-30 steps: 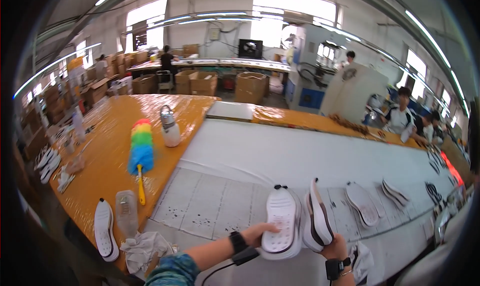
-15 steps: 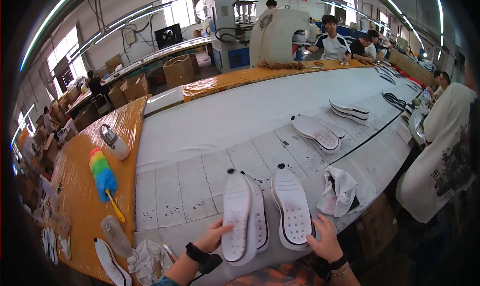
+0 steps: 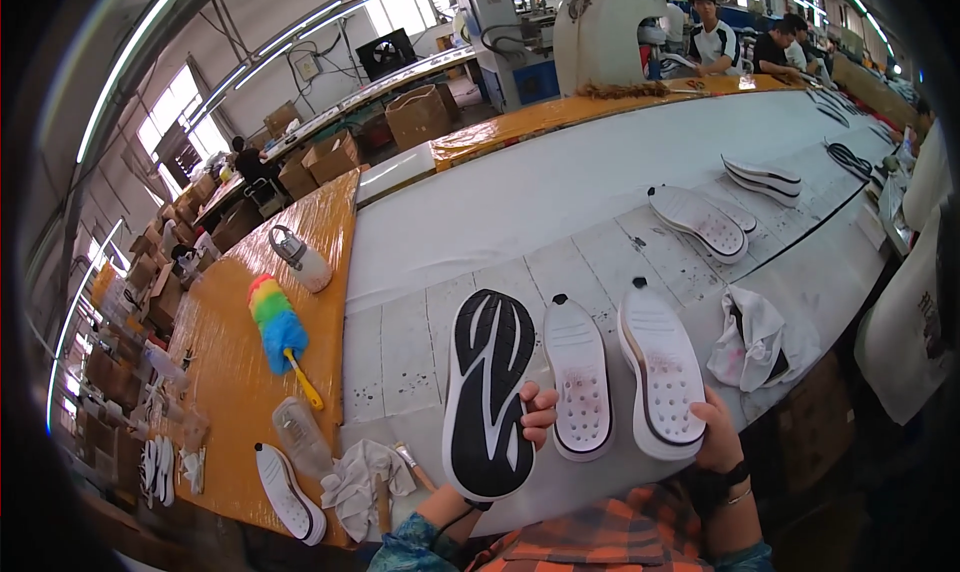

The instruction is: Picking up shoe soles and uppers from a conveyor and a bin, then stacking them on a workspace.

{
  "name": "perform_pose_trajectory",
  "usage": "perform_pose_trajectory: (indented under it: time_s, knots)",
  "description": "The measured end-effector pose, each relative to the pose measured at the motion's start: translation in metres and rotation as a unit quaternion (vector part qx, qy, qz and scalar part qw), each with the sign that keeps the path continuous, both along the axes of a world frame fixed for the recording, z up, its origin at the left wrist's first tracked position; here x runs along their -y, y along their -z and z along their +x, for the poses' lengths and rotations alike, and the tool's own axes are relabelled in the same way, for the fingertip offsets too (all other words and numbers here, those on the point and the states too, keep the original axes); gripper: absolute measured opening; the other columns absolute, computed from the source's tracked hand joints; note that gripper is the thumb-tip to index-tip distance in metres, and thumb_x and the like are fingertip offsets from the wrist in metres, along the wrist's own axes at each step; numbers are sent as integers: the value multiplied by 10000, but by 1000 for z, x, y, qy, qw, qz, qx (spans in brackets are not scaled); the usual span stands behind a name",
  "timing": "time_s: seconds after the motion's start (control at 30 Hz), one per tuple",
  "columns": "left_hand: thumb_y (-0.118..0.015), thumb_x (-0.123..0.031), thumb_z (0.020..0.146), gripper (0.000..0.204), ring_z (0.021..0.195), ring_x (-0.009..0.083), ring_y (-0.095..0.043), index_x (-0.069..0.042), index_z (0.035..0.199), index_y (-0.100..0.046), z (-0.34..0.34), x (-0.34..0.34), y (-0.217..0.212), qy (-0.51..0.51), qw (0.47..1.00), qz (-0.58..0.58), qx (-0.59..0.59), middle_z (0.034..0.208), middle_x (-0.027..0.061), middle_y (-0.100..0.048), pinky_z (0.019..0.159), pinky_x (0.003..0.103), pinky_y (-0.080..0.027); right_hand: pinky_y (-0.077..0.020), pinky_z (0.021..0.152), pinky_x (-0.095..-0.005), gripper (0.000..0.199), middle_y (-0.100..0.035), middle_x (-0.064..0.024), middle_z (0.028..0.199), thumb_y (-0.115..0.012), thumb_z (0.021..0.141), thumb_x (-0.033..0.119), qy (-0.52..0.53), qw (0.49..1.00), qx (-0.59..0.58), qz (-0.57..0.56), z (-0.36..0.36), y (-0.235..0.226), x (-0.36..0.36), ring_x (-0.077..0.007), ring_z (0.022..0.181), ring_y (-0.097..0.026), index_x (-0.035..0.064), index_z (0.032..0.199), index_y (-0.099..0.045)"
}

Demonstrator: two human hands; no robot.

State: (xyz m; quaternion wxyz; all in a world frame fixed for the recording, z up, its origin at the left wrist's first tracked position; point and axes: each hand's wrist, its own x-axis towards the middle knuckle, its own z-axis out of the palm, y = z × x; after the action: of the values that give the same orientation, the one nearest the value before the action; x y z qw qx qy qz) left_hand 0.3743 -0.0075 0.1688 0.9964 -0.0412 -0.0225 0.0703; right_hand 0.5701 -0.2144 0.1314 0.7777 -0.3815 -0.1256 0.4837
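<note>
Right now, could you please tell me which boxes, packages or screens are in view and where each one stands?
Dark screen: black rectangle, high on the far line, upper middle.
Cardboard box: brown, open-topped, on the floor below the screen.
Cardboard boxes: brown, left of it, by the orange table's far end.

Black-treaded sole [image 3: 488, 397] held tread-up beside two white perforated soles [image 3: 581, 377], the rightmost [image 3: 660, 370] also held.
</note>
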Motion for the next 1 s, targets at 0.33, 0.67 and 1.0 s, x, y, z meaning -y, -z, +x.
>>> perform_pose_trajectory:
  time_s: [0.33, 0.67, 1.0]
  knots:
    - [-380, -412, 872, 523, 1081, 294, -469, -27, 1226, -366, 21, 17, 25, 0, 946, 271, -177, 1309, 148, -326, 900, 441, -414, -387, 856, -288, 549, -445, -114, 1194, -591, 787, 134, -146, 843, 517, 11, -51, -45, -21, -189, 1029, -464, 15, 1269, -357]
    - [-505, -208, 846, 433, 1016, 239, -526, -10, 1211, -383, 1, -18, 20, -45, 913, 363, -182, 1146, 123, -505, 885, 372, -427, -406, 844, -277, 422, -468, -92, 1194, -491, 838, 62, -118, 943, 310, 33, -47, -14, -13, -158, 1074, -460, 11, 1243, -384]
    - [-655, -66, 718, 677, 1028, 164, -466, -19, 1277, -275, -13, -6, -1, 31, 658, 713, -240, 1127, 71, -477, 881, 312, -379, -427, 781, -232, 206, -596, -54, 926, -461, 855, 42, 21, 944, 327, -44, 15, -64, 21, -100, 863, -542, -48, 1019, -546]
